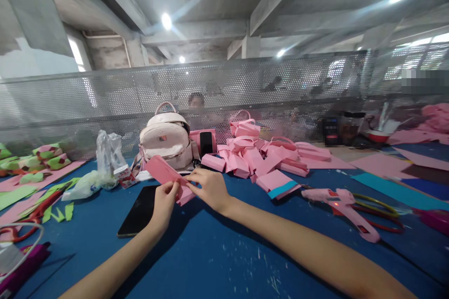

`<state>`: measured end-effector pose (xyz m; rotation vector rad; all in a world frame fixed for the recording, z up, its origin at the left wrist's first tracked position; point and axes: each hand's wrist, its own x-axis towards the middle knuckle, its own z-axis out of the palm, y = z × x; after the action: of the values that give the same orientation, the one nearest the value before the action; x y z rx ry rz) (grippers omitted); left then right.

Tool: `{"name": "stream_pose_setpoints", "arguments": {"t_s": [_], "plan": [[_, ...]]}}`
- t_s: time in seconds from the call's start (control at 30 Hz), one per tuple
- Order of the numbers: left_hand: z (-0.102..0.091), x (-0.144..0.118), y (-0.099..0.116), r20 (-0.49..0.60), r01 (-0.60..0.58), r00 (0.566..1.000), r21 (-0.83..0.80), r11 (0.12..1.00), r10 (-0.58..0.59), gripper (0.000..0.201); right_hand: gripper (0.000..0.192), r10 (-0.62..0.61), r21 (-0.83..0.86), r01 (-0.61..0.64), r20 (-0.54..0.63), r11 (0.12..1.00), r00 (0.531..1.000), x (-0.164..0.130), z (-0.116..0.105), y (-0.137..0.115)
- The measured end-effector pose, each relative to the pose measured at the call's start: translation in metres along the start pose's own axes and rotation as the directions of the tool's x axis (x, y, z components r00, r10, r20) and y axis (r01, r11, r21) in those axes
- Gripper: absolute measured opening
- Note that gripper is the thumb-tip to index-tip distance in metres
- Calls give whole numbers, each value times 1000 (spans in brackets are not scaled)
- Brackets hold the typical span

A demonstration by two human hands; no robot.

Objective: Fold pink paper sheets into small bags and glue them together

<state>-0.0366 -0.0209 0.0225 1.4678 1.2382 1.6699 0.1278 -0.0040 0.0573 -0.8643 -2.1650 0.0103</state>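
Both my hands hold one pink folded paper piece (162,170) just above the blue table (210,252). My left hand (164,205) pinches its near lower edge. My right hand (209,187) grips the same piece from the right side, fingers pressed on the fold. A black phone or tablet (139,211) lies flat right under my left hand. A pile of several finished pink paper boxes (259,156) sits behind my right hand.
A pink glue gun (342,205) and scissors with red and yellow handles (380,217) lie at right. A pink backpack (166,142) and plastic bag (105,158) stand behind. Green paper scraps (52,196) and red scissors (28,222) lie left. A perforated metal screen (245,88) backs the table; a person sits behind it.
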Motion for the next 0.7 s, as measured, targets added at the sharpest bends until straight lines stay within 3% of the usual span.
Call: {"name": "stream_pose_setpoints", "arguments": {"t_s": [0.37,0.7], "plan": [[0,3,-7,-70,30,997,-64,997,-35,39,26,8,68,-8,6,998,1000,1,1,0],[1,3,-11,-50,34,998,-148,988,-42,42,29,-40,144,35,32,989,999,0,2,4]]}}
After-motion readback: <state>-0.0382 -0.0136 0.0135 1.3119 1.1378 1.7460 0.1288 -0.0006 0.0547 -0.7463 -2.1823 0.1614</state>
